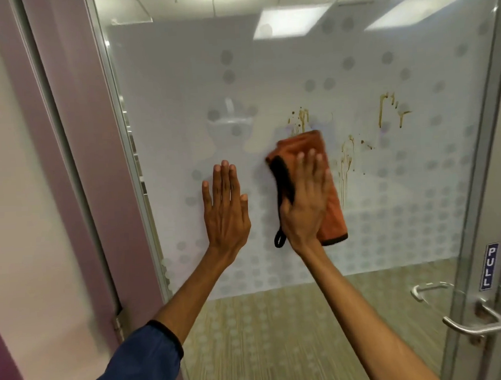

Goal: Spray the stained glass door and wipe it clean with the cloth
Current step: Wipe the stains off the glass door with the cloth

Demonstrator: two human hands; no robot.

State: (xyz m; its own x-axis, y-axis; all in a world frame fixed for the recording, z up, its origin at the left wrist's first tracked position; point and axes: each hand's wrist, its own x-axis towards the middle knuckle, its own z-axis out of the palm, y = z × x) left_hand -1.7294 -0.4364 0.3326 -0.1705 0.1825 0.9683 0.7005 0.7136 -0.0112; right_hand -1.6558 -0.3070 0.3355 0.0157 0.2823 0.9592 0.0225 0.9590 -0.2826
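Observation:
A frosted glass door point(267, 74) with a pattern of grey dots fills the view. Brown drip stains point(346, 159) run down it right of centre, with more stains point(389, 109) higher to the right and a small patch point(300, 117) just above the cloth. My right hand point(307, 201) presses a folded orange cloth point(330, 215) with a black edge and loop flat against the glass, fingers straight. My left hand point(225, 208) lies flat on the glass to the left of the cloth, fingers straight and together. No spray bottle is in view.
A metal lever handle point(476, 325) and a blue PULL sticker point(485, 267) sit on the door's right frame. A mauve door frame point(77, 140) and a pale wall stand on the left. Striped carpet shows through the clear lower glass.

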